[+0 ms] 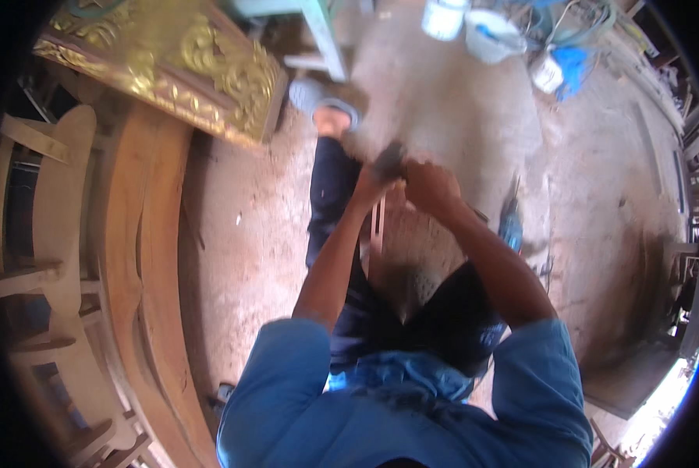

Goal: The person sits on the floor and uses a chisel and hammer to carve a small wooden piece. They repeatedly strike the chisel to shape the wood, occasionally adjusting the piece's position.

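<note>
Both arms reach forward, and the hands come together in front of my knees. My left hand [373, 181] is closed around a dark object [392, 158], too blurred to name. Pressed close on its right, my right hand [429, 186] is curled with its fingers wrapped; what it grips is hidden. Below the hands, narrow reddish wooden strips [377, 226] stand between my legs. A teal power tool with a pointed dark tip [510, 225] lies on the floor to the right of my right forearm.
At far left, a carved gold-painted panel [232, 86] sits above thick wooden planks [158, 257] and pale wooden chair frames [61, 210]. A green stool leg [322, 39] stands ahead. White buckets [443, 19] and a basin [494, 37] are at the far right. My sandalled foot [322, 105] extends forward.
</note>
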Demonstrator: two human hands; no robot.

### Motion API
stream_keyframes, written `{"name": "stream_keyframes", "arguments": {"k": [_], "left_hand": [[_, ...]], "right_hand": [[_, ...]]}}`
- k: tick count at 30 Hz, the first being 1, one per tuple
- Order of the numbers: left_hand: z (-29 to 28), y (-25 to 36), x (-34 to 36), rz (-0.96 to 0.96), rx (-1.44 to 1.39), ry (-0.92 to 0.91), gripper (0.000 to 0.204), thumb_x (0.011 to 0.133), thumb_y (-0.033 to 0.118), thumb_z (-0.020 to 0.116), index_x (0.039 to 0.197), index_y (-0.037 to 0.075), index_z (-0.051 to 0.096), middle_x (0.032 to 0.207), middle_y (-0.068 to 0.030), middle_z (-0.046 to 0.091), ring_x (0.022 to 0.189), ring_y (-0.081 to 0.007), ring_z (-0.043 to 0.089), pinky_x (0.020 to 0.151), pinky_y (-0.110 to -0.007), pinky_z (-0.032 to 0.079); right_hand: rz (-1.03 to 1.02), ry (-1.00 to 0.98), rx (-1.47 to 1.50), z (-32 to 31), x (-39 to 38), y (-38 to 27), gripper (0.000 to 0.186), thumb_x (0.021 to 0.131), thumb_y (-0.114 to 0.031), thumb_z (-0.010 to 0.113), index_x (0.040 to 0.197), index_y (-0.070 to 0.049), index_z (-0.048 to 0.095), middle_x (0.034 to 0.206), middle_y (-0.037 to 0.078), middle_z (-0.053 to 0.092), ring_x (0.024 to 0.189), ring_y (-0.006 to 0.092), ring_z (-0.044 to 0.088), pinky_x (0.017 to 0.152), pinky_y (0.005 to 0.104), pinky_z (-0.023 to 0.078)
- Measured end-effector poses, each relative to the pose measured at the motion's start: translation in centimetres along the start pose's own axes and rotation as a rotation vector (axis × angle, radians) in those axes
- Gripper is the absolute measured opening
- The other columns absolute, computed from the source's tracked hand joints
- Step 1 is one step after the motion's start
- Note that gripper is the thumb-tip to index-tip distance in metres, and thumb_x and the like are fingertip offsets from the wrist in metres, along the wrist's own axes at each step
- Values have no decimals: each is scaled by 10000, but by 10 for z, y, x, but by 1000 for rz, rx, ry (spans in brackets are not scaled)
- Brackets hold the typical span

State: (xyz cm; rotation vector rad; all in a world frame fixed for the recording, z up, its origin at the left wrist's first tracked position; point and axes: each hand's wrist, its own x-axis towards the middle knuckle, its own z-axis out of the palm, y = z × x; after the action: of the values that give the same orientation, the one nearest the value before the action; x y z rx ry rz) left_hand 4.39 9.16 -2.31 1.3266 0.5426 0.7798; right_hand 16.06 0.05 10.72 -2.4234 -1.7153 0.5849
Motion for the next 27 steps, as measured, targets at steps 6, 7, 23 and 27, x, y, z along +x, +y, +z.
{"name": "stream_keyframes", "arguments": {"k": [6, 7, 23, 27], "left_hand": [[11, 21, -102, -16, 524, -48, 191, 840, 91, 765, 991, 61, 653, 1047, -75, 684, 1023, -216, 665, 948, -383, 499], [13, 14, -136, 298, 672, 65, 178, 830, 79, 768, 949, 70, 635, 1047, -88, 679, 1033, -262, 673, 976, -409, 494], [2, -48, 79, -372, 116, 371, 232, 885, 194, 767, 764, 67, 615, 576, 27, 541, 471, -44, 467, 423, -241, 337], [4, -59, 41, -27, 259, 411, 232, 875, 191, 763, 816, 1, 645, 613, -33, 601, 547, -120, 569, 529, -309, 455]], "right_hand": [[135, 25, 263, -61, -94, 50, 299, 872, -237, 690, 1060, -12, 630, 910, 229, 721, 882, 422, 705, 750, 508, 538], [214, 46, 280, -65, -120, 65, 315, 878, -238, 696, 1084, -7, 639, 890, 224, 723, 855, 413, 713, 727, 493, 538], [585, 183, 543, -8, -211, 105, 333, 778, -90, 703, 1092, 13, 670, 808, 182, 723, 728, 264, 720, 675, 387, 534], [558, 207, 522, -9, -209, 101, 325, 786, -105, 729, 1084, 8, 669, 785, 189, 715, 719, 293, 731, 660, 388, 534]]}}
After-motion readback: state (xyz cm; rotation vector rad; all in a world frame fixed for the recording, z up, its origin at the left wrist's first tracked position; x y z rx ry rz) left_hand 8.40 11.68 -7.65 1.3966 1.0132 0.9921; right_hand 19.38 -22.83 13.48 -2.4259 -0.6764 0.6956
